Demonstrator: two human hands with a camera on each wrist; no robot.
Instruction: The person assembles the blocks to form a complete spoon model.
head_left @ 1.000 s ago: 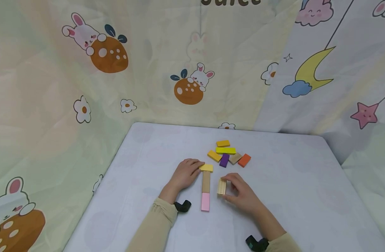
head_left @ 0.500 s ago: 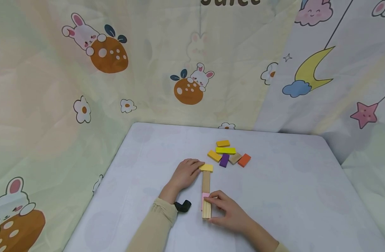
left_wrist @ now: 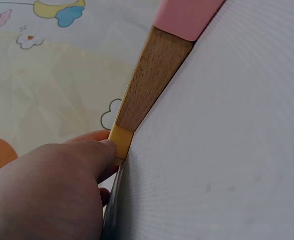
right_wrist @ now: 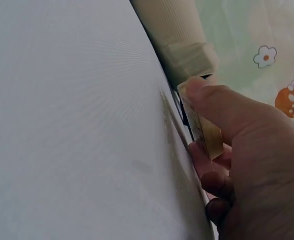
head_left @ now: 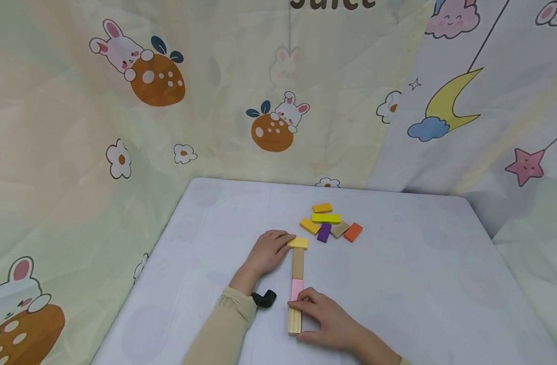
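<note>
My right hand (head_left: 327,320) pinches a pale wooden block (head_left: 294,322) by its two ends, thumb at the near end and fingers at the far end. This block lines up with the near end of a pink block (head_left: 297,288). Beyond the pink one come a brown wooden block (head_left: 298,263) and a yellow block (head_left: 299,244) laid crosswise, like the top of a T. With thumb and finger, my left hand (head_left: 269,251) holds the left end of the yellow block. The right wrist view shows the pale block (right_wrist: 213,139) between thumb and fingers.
Behind the row lies a loose group: a purple block (head_left: 324,232), an orange block (head_left: 353,232), a bright yellow block (head_left: 326,218), a plain wooden block (head_left: 339,230) and others. A white table (head_left: 419,284) carries everything, with a printed cloth (head_left: 223,101) behind it.
My right hand has carried the pale wooden block leftward and toward me, from the right of the row to the pink block's near end. The left hand stays at the yellow block.
</note>
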